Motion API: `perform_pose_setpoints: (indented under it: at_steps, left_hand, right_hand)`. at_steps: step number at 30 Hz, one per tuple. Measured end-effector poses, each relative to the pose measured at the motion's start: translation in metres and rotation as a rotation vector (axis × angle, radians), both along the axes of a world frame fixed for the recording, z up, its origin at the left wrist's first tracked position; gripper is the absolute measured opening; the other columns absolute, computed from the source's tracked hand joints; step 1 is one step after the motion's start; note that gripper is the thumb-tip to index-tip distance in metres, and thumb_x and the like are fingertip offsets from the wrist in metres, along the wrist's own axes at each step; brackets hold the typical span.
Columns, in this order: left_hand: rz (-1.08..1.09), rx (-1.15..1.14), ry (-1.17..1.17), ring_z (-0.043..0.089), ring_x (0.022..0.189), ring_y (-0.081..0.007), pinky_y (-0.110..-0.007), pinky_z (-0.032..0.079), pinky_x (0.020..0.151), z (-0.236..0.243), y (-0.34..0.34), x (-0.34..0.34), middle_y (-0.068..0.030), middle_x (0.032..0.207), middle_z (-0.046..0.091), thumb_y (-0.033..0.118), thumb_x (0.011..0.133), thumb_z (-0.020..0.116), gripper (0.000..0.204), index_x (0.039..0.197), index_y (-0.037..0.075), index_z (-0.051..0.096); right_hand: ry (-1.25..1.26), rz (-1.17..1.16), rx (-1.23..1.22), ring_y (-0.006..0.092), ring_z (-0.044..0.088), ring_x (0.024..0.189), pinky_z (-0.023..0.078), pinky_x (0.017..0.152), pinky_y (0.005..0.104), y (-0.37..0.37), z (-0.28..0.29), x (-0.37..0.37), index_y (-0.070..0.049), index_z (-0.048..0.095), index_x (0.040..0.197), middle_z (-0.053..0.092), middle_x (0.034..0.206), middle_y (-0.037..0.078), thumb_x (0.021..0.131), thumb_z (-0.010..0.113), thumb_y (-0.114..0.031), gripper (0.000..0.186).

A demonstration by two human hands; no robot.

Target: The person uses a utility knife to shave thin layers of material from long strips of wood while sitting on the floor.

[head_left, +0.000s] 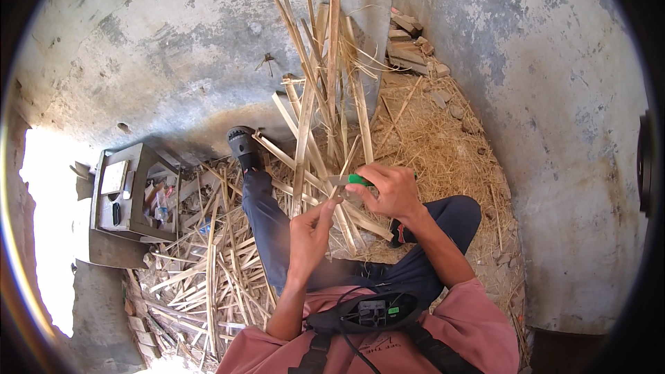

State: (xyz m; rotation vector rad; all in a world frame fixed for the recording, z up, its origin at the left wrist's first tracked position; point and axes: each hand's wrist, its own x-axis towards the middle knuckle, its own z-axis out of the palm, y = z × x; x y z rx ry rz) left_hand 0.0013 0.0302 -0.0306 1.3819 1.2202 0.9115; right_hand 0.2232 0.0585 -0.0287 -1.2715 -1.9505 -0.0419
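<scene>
My right hand (pixel 389 192) is closed around the green handle (pixel 359 179) of a knife, whose flat metal blade (pixel 339 181) points left across a thin pale strip. My left hand (pixel 310 232), lower and to the left, pinches that narrow strip (pixel 334 197) of split wood or bamboo just below the blade; its exact ends are hard to make out. Longer split strips (pixel 303 131) lean upright against the wall and cross behind both hands, between my outstretched left leg (pixel 260 221) and bent right leg (pixel 447 228).
A pile of loose strips (pixel 208 270) lies at lower left beside a worn wooden cabinet (pixel 111 218) holding small items. Straw (pixel 457 152) covers the floor at right. Broken bricks (pixel 409 48) sit in the corner between weathered walls (pixel 554 131). A bright opening is at far left.
</scene>
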Motion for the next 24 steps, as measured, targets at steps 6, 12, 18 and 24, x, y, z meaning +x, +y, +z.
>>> perform_pose_setpoints:
  at_steps: [6,12,18,24]
  left_hand:
    - [-0.010,-0.016,0.007,0.037,0.063,-0.0034,-0.026,0.030,0.054,-0.007,0.000,-0.001,0.0064,0.068,0.041,0.029,0.112,0.063,0.034,0.126,0.002,0.080]
    - [-0.043,-0.184,-0.080,0.036,0.054,-0.0013,-0.024,0.026,0.049,-0.020,-0.021,-0.020,0.0089,0.062,0.041,0.033,0.115,0.057,0.041,0.120,-0.002,0.078]
    - [-0.146,-0.341,-0.287,0.043,0.048,-0.0037,-0.024,0.034,0.043,-0.032,-0.005,-0.025,0.0055,0.062,0.047,0.037,0.117,0.050,0.046,0.116,-0.003,0.073]
    - [-0.261,-0.362,-0.272,0.051,0.049,-0.0068,-0.024,0.044,0.046,-0.036,0.000,-0.019,0.0023,0.064,0.054,0.038,0.117,0.050,0.047,0.117,-0.005,0.070]
  right_hand:
    - [0.038,-0.059,0.019,0.0271,0.072,0.062,0.054,0.056,0.0386,0.004,-0.004,0.005,-0.009,0.079,0.094,0.076,0.082,0.008,0.096,0.079,-0.042,0.033]
    - [0.318,-0.547,-0.278,0.0170,0.065,0.066,0.048,0.062,0.0363,0.030,0.010,0.096,0.000,0.076,0.108,0.066,0.074,0.009,0.108,0.062,-0.046,0.048]
    - [0.748,-0.046,-0.519,0.0139,0.066,0.077,0.051,0.076,0.0302,0.023,-0.010,0.040,-0.002,0.076,0.121,0.073,0.082,0.003,0.107,0.066,-0.037,0.039]
    - [0.866,0.150,-0.659,0.0102,0.071,0.084,0.055,0.081,0.0285,0.022,-0.023,0.009,-0.001,0.079,0.117,0.078,0.091,0.004,0.101,0.078,-0.025,0.029]
